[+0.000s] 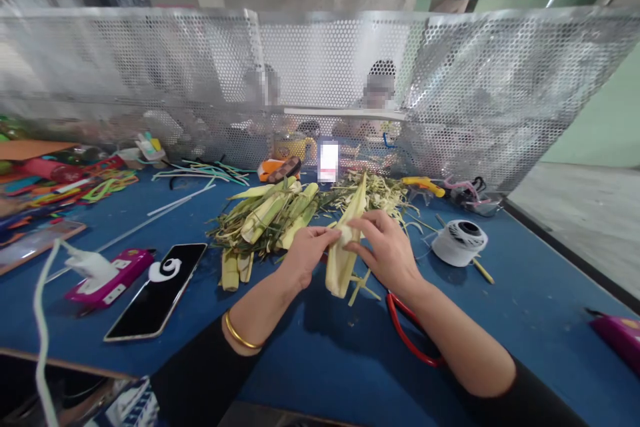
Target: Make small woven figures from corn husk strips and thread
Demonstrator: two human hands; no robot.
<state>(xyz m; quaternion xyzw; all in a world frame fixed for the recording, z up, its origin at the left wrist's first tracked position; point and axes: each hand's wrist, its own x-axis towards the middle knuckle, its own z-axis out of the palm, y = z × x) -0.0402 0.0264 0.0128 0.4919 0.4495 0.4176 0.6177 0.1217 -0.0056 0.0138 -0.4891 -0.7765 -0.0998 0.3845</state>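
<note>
Over the blue table I hold a long pale-green corn husk [340,270], its narrow tip pointing away from me. My left hand [307,253] pinches its left edge with thumb and forefinger. On the other side, my right hand [383,247] has its fingers closed on the husk near the middle. A small whitish piece shows between the two hands; I cannot tell what it is. Behind my left hand lies a pile of green husks [270,217]. Beyond the husk sits a heap of thin shredded strips [390,193]. Red-handled scissors [407,340] lie partly under my right forearm.
A white thread spool [459,243] stands at the right. A black phone [157,293] and a purple power strip [110,280] with a plugged-in charger lie at the left. Coloured strips [100,187] crowd the far left. A perforated metal screen [330,67] stands behind, people beyond it.
</note>
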